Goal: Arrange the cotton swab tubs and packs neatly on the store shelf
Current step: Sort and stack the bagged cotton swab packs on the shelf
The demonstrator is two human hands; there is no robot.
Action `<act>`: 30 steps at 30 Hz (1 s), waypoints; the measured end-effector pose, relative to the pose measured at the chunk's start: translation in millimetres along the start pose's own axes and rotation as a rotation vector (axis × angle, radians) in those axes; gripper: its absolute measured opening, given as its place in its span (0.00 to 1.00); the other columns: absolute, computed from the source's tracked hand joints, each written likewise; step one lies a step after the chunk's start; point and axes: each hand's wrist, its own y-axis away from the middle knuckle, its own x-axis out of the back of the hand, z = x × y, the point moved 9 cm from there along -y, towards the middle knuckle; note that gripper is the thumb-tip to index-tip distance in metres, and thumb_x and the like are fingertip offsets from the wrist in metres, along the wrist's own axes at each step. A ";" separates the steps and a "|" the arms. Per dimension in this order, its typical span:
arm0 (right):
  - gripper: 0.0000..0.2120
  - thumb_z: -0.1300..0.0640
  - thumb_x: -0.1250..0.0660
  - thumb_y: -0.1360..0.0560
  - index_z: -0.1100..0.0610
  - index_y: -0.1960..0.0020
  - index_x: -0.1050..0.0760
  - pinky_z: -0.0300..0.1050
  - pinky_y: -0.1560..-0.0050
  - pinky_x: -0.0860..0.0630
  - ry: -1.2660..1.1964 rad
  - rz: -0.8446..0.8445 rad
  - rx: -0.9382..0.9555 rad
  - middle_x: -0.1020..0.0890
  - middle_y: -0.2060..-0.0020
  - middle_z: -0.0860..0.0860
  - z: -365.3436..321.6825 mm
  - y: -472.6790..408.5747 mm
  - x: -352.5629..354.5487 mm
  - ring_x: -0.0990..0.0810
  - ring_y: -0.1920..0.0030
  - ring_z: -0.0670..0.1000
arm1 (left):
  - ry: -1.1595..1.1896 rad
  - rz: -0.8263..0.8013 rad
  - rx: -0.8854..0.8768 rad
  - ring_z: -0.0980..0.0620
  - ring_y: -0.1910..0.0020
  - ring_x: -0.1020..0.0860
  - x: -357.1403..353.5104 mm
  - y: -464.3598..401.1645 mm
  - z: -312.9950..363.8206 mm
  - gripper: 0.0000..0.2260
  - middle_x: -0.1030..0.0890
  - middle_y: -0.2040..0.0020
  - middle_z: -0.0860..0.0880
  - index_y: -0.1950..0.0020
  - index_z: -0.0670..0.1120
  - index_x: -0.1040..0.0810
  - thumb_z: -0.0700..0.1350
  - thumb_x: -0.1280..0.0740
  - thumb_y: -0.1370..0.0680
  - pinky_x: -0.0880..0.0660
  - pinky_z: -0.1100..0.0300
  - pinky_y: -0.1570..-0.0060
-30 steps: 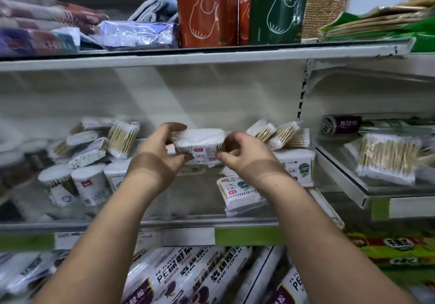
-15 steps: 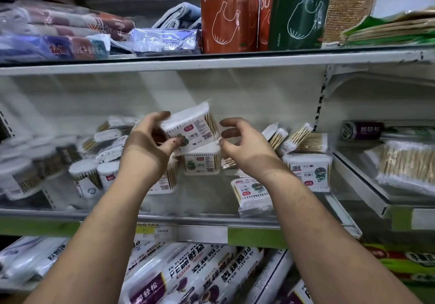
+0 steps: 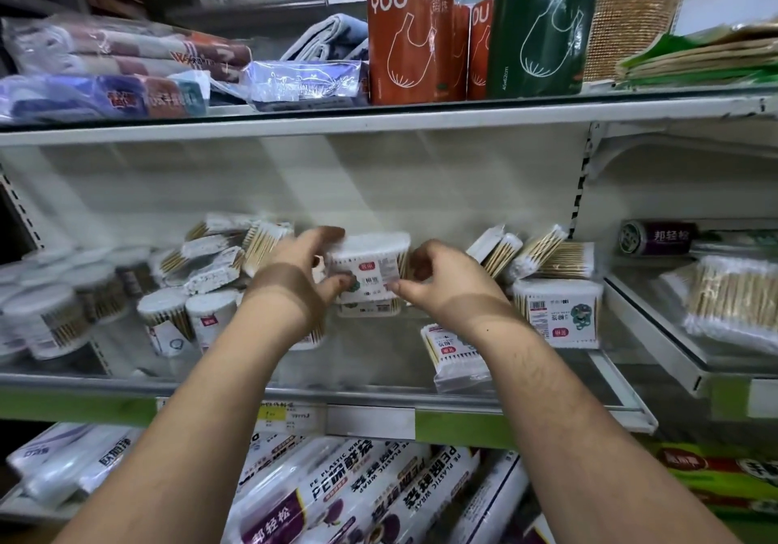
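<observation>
A square cotton swab pack (image 3: pixel 370 265) with a red label sits upright on top of another pack (image 3: pixel 366 310) at the middle of the shelf (image 3: pixel 379 379). My left hand (image 3: pixel 303 278) grips its left side, thumb at the front. My right hand (image 3: pixel 442 280) holds its right side with curled fingers. Round swab tubs (image 3: pixel 185 316) stand and lie jumbled to the left. More packs (image 3: pixel 558 312) stand at the right, and one flat pack (image 3: pixel 454 354) lies near the front.
Loose packs (image 3: pixel 530 255) lean against the back wall at right. A lower side shelf (image 3: pixel 715 366) at right carries a big swab bundle (image 3: pixel 732 299). Bag rolls (image 3: pixel 543 34) and towels fill the shelf above. Plastic wrap boxes (image 3: pixel 337 497) lie below.
The pack was held tilted in my left hand above the stack. Now it stands level on the lower pack, with both hands gripping its sides.
</observation>
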 end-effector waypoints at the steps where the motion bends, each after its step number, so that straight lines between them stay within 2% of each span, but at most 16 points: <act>1: 0.14 0.44 0.28 0.27 0.49 0.46 0.25 0.45 0.48 0.23 0.043 -0.020 -0.022 0.18 0.48 0.48 3.4 0.3 -3.9 0.20 0.51 0.51 | -0.169 -0.016 -0.012 0.47 0.38 0.28 -4.1 -2.4 0.4 0.25 0.26 0.38 0.49 0.32 0.56 0.28 0.51 0.26 0.27 0.32 0.57 0.38; 4: 0.12 0.46 0.29 0.26 0.52 0.47 0.21 0.44 0.52 0.24 0.173 -0.074 -0.064 0.17 0.52 0.51 10.2 0.6 -23.2 0.20 0.54 0.54 | -0.560 -0.048 -0.023 0.44 0.30 0.38 -16.8 -5.4 0.0 0.27 0.33 0.29 0.48 0.30 0.60 0.31 0.57 0.29 0.28 0.39 0.49 0.33; 8: 0.09 0.52 0.31 0.26 0.56 0.50 0.19 0.43 0.56 0.27 0.220 -0.082 -0.078 0.19 0.56 0.54 16.3 -2.8 -44.1 0.19 0.52 0.57 | -0.669 0.019 -0.136 0.45 0.28 0.41 -29.4 0.4 15.4 0.26 0.34 0.28 0.49 0.29 0.59 0.33 0.54 0.31 0.26 0.43 0.46 0.30; 13: 0.09 0.59 0.35 0.24 0.55 0.46 0.21 0.46 0.52 0.25 0.326 0.007 -0.026 0.18 0.49 0.54 10.4 -2.1 -43.6 0.18 0.48 0.57 | -0.780 -0.014 -0.240 0.46 0.35 0.33 -52.4 7.7 26.9 0.18 0.26 0.37 0.52 0.36 0.57 0.27 0.50 0.32 0.26 0.41 0.43 0.33; 17: 0.09 0.56 0.35 0.24 0.55 0.46 0.20 0.45 0.54 0.28 0.278 -0.005 -0.034 0.18 0.49 0.55 11.8 0.0 -37.8 0.19 0.48 0.58 | -0.849 0.018 -0.239 0.45 0.38 0.30 -58.0 9.8 25.5 0.20 0.24 0.40 0.51 0.36 0.55 0.29 0.47 0.31 0.27 0.39 0.42 0.34; 19: 0.10 0.53 0.35 0.23 0.54 0.44 0.20 0.45 0.54 0.27 0.259 0.016 -0.045 0.18 0.49 0.55 18.0 3.1 -22.9 0.19 0.48 0.58 | -0.819 0.024 -0.225 0.44 0.37 0.31 -58.6 10.0 29.3 0.23 0.26 0.38 0.50 0.34 0.55 0.31 0.47 0.31 0.27 0.39 0.43 0.34; 23: 0.13 0.51 0.35 0.22 0.48 0.39 0.22 0.48 0.47 0.21 0.159 0.048 -0.110 0.17 0.47 0.48 38.1 12.8 6.8 0.18 0.49 0.53 | -0.682 -0.002 -0.237 0.46 0.32 0.35 -62.4 11.9 56.3 0.24 0.29 0.34 0.51 0.31 0.57 0.35 0.48 0.33 0.25 0.40 0.46 0.34; 27: 0.08 0.48 0.37 0.21 0.45 0.44 0.22 0.47 0.51 0.21 0.075 0.052 -0.197 0.17 0.51 0.44 61.0 26.9 25.6 0.20 0.54 0.50 | -0.443 -0.043 -0.304 0.47 0.33 0.36 -71.9 15.9 95.2 0.20 0.29 0.35 0.51 0.31 0.56 0.32 0.49 0.35 0.22 0.38 0.52 0.36; 30: 0.08 0.48 0.41 0.20 0.45 0.47 0.23 0.45 0.55 0.26 0.198 0.049 -0.263 0.19 0.52 0.48 77.2 40.3 40.6 0.24 0.56 0.53 | -0.202 -0.116 -0.338 0.47 0.39 0.28 -89.5 21.5 122.2 0.14 0.26 0.41 0.50 0.36 0.54 0.26 0.49 0.35 0.22 0.31 0.53 0.41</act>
